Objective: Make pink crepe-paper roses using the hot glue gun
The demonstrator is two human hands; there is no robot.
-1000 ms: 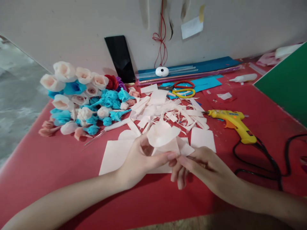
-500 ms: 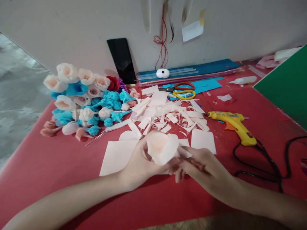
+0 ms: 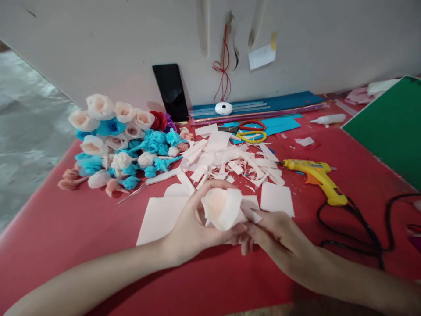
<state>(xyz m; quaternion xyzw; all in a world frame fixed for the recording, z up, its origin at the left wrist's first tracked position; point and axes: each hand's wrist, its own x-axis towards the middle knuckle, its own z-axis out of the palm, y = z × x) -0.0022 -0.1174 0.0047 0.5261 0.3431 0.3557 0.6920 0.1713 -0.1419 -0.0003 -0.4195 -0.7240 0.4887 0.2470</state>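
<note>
A pale pink paper flower point(image 3: 222, 208), its cup facing up toward me, is held above the front of the red table. My left hand point(image 3: 194, 221) curls round the cup from the left, fingers closed about it. At the flower's base on the right, my right hand point(image 3: 279, 237) pinches the narrow end, where a pale paper flap sticks out. The fingertips of both hands meet there and partly hide one another. Under the hands lie pale paper sheets point(image 3: 158, 219).
Pale paper scraps point(image 3: 226, 153) lie beyond the hands, with scissors point(image 3: 251, 131) behind them. A yellow glue gun point(image 3: 315, 173) with a black cord rests to the right. Finished paper flowers point(image 3: 98, 147) are heaped at left. A phone point(image 3: 171, 92) leans on the wall; a green board point(image 3: 391, 127) stands right.
The whole scene sits slightly lower in view as the camera tilts. The flower has turned a little in my hands, which keep their hold on it.
</note>
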